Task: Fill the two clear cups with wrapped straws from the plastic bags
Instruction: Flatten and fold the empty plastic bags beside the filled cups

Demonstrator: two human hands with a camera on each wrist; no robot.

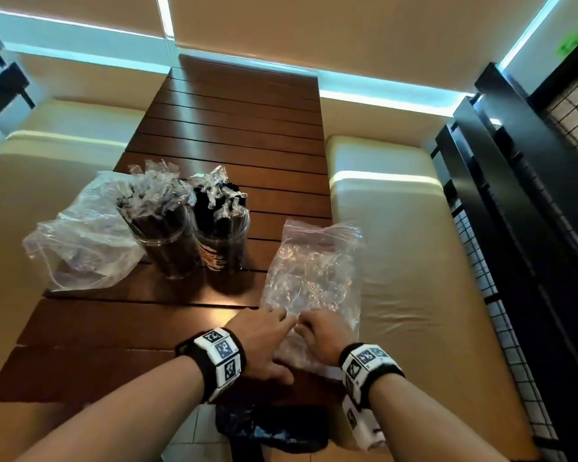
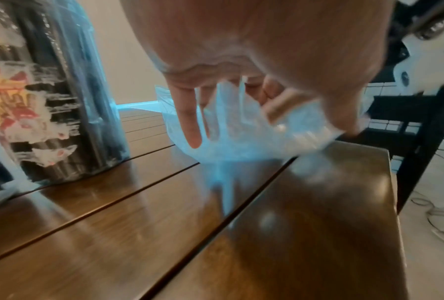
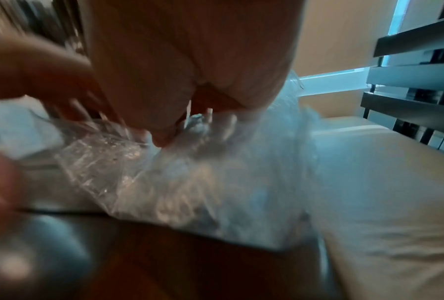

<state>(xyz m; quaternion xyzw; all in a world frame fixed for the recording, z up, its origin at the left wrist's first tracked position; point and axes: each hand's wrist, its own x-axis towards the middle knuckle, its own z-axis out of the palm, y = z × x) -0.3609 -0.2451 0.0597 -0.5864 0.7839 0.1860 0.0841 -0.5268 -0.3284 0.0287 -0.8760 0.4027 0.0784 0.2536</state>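
Both cups packed, last bag in hand
Both hands point(image 1: 264, 331) point(image 1: 317, 331) pinch the emptied-looking plastic bag point(image 1: 314, 268) at the table's near right edge, beside the straw-filled cups point(image 1: 194, 235); next, probably set it aside.

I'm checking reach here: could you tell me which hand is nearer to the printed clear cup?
Left. The left hand is at the near edge of the crumpled bag, on the side facing the printed cup; the right hand grips the same bag farther right.
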